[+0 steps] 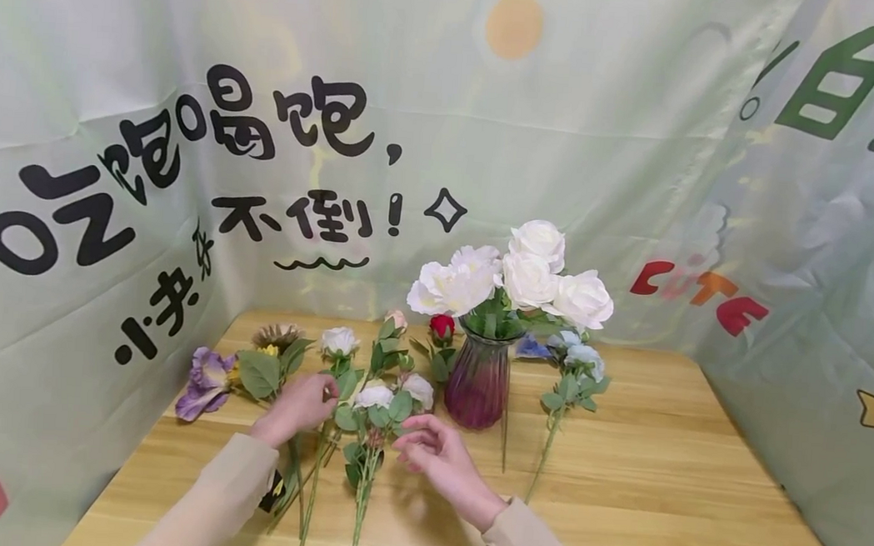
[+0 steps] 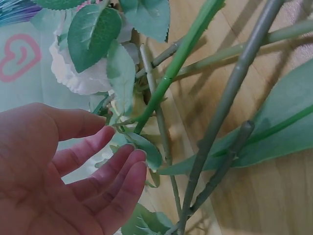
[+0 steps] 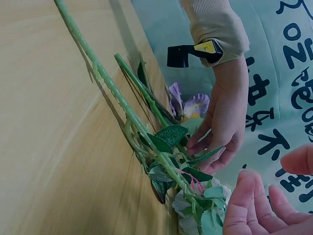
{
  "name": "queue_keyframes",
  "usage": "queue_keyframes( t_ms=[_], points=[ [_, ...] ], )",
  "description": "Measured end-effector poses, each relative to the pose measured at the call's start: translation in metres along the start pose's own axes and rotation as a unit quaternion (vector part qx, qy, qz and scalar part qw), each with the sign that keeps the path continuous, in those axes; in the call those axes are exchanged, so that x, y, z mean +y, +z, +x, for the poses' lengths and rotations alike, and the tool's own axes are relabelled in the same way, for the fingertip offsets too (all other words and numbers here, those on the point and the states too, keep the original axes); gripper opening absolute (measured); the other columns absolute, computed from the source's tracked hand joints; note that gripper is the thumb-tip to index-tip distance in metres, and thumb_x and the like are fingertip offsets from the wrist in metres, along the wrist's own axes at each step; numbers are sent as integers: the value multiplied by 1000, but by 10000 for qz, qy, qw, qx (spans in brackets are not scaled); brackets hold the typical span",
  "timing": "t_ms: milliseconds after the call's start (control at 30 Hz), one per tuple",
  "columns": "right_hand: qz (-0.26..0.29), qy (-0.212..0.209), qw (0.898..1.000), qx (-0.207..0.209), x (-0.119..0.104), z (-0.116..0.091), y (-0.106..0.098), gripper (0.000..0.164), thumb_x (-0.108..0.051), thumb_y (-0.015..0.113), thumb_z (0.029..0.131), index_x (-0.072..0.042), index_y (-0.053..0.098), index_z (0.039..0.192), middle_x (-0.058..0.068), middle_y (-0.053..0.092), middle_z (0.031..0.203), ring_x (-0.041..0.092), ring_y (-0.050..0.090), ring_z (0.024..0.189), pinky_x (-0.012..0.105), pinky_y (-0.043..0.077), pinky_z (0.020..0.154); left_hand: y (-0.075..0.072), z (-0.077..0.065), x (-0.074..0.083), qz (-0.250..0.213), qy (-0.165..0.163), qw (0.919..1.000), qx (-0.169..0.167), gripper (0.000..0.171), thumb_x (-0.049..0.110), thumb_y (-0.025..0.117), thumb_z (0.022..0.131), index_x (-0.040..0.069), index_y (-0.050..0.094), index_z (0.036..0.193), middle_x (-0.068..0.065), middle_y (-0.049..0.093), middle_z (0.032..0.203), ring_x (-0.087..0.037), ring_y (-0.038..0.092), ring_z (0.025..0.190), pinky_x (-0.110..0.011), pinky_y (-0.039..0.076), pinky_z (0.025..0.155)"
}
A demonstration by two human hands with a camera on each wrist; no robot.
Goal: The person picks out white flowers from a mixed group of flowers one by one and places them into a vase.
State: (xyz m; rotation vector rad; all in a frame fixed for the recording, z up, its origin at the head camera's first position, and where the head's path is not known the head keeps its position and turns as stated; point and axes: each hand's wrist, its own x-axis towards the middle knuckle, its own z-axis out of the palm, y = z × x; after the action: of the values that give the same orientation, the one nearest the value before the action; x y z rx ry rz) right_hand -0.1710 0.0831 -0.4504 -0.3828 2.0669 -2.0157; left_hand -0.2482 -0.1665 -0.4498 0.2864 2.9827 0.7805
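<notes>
My left hand (image 1: 299, 406) is over the stems on the left of the table. In the left wrist view its thumb and index finger pinch a small leaf (image 2: 126, 122) on the green stem of a white rose (image 1: 339, 341); the other fingers are loosely bent. My right hand (image 1: 440, 461) hovers with relaxed fingers beside a spray of pale roses (image 1: 374, 397) with several blooms, holding nothing. In the right wrist view the spray's long green stem (image 3: 105, 76) lies along the wood, and the right fingers (image 3: 244, 196) are close to its leaves.
A purple ribbed glass vase (image 1: 478, 384) with several white flowers (image 1: 530, 280) stands behind my right hand. A blue flower stem (image 1: 585, 361) lies to its right, a red rose (image 1: 442, 328) to its left. At the far left lies a purple flower (image 1: 206, 382). Printed cloth (image 1: 414, 163) surrounds the wooden table (image 1: 643, 469).
</notes>
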Motion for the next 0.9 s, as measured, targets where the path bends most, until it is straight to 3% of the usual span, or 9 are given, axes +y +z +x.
queue_keyframes(
  t_ms=[267,467,633,767,900],
  points=[
    [-25,63,10000,-19,2,1,2,37,-7,60,87,6,50,120,17,65,104,40,60,95,46,52,82,0,-3,-5,-111,-278,9991,-315,7,13,59,91,8,61,96,-3,52,65,-12,39,47,-26,33,44],
    [-35,54,10000,-18,1,1,3,37,-7,60,87,6,50,120,16,65,103,38,60,94,46,52,81,-1,-4,-4,-183,-383,9966,-709,24,13,66,86,6,57,107,-6,55,79,-15,44,54,-28,36,49],
    [21,45,10000,-67,2,0,1,37,-7,59,88,7,48,121,18,64,104,34,62,92,45,52,82,-1,-5,-4,-323,-365,9969,-625,25,9,66,84,7,57,108,-6,55,78,-16,44,53,-28,35,48],
    [46,67,10000,-49,3,0,-2,37,-6,59,87,7,48,121,18,64,104,38,61,94,47,51,82,-1,-4,-8,-864,-504,9936,-528,33,6,65,85,5,53,115,-7,56,73,-16,50,54,-28,40,47],
    [21,76,10000,-26,5,1,-4,39,-5,59,86,7,48,121,18,64,104,39,60,94,46,52,81,-2,-5,-12,-1647,-675,9829,-469,42,5,66,83,1,46,121,-9,60,79,-22,58,63,-31,47,51]
  ],
)
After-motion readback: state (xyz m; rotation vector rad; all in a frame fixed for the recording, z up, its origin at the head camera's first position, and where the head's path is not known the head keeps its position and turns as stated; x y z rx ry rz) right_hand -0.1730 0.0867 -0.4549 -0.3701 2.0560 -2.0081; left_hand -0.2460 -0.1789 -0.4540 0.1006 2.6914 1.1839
